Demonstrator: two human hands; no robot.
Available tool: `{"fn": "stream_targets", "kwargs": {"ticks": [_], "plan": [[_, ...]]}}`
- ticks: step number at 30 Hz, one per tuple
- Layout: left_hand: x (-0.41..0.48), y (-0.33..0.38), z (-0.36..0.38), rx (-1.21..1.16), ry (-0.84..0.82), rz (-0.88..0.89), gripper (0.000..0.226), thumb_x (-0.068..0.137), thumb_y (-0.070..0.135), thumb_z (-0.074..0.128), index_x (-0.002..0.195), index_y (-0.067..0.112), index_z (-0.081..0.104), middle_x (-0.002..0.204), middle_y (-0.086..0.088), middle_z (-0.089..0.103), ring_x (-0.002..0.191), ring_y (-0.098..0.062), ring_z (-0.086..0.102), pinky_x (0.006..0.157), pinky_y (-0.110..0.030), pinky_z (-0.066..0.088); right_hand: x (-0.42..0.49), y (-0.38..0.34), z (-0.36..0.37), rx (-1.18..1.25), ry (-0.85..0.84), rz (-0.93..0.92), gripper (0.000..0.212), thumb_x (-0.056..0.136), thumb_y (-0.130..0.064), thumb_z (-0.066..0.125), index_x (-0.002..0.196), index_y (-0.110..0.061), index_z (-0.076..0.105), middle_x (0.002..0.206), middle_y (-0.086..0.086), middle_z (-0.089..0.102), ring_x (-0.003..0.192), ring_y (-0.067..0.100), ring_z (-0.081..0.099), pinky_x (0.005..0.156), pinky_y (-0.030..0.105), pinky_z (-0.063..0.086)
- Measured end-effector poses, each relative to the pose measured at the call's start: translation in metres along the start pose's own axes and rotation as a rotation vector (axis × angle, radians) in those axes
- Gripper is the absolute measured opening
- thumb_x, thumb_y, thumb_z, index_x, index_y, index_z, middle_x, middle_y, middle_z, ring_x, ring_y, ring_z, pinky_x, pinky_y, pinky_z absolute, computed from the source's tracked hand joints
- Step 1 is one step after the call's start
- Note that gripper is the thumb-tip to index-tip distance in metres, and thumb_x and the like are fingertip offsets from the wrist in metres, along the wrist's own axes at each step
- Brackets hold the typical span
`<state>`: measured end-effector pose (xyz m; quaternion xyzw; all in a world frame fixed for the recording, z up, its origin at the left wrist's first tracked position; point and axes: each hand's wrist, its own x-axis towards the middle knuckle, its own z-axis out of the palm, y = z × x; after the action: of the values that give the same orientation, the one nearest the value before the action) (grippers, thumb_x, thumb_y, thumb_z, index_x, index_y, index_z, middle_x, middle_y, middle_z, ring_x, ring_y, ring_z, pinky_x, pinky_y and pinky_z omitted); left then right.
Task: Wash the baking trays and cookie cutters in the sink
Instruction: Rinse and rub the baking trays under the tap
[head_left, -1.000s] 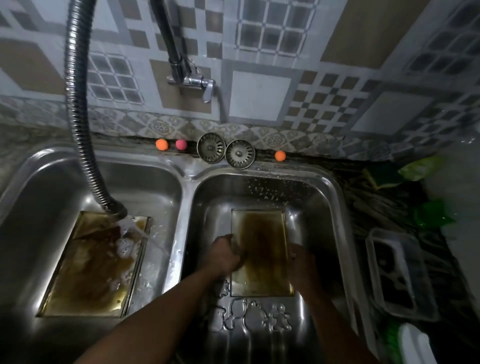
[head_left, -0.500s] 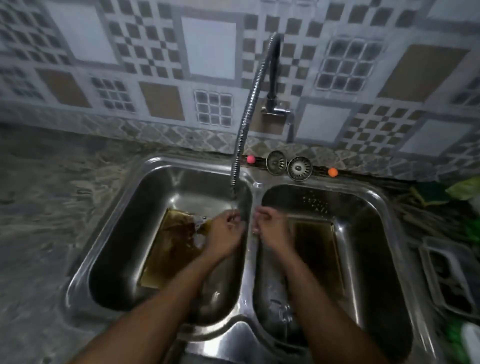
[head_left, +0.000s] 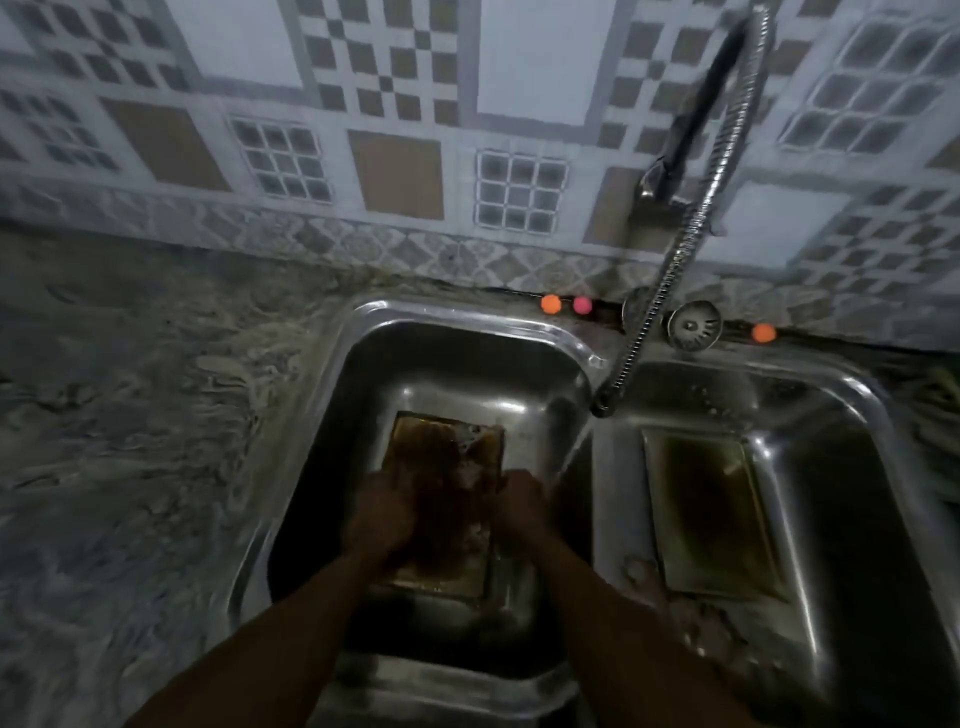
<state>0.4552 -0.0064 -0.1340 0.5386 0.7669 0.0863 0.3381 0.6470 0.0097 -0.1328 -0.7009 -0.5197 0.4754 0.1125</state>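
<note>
**Two stained trays lying in the basins, scrubbing barely begun**

A patterned tile wall (head_left: 395, 171) is filling the upper half of the frame, with a mottled stone counter (head_left: 130, 415) spreading over the left side. A steel double sink (head_left: 363, 317) is sitting at centre and right, and a flexible tap hose (head_left: 670, 280) is curving down from the upper right, its nozzle hanging over the divider between the basins.

One baking tray (head_left: 441, 452) is lying flat in the left basin, brown and greasy, with a little froth showing near its far edge. The left hand (head_left: 384, 512) is resting at its left side and the right hand (head_left: 519, 501) at its right side – both touching it, though dimness and blur are hiding whether the fingers are curling round the rim or lying flat.

A second baking tray (head_left: 711, 509) is waiting in the right basin, untouched and equally stained. The cookie cutters cannot be made out. Judging by the film on both trays, nearly all the washing is left to do.
</note>
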Motion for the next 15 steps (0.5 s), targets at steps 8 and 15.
{"fn": "stream_targets", "kwargs": {"ticks": [8, 15], "plan": [[0.029, -0.025, -0.003, -0.145, 0.001, -0.043, 0.031, 0.099, 0.047, 0.05, 0.097, 0.021, 0.068, 0.096, 0.0, 0.068, 0.09, -0.019, 0.066, 0.084, -0.036, 0.055, 0.023, 0.023, 0.041, -0.161, 0.167, 0.152, 0.012, 0.09, -0.014, 0.055, 0.1, -0.012, 0.061, 0.102, 0.008, 0.067, 0.094, 0.026, 0.065, 0.071, 0.03, 0.05], [0.038, -0.028, -0.009, -0.062, 0.034, -0.083, 0.026, 0.094, 0.035, 0.06, 0.105, 0.013, 0.07, 0.101, -0.008, 0.071, 0.095, -0.027, 0.069, 0.081, -0.039, 0.058, 0.033, 0.021, 0.044, -0.145, 0.188, 0.203, 0.01, 0.087, -0.018, 0.06, 0.094, -0.012, 0.065, 0.099, 0.011, 0.07, 0.095, 0.029, 0.067, 0.07, 0.027, 0.044]]}}
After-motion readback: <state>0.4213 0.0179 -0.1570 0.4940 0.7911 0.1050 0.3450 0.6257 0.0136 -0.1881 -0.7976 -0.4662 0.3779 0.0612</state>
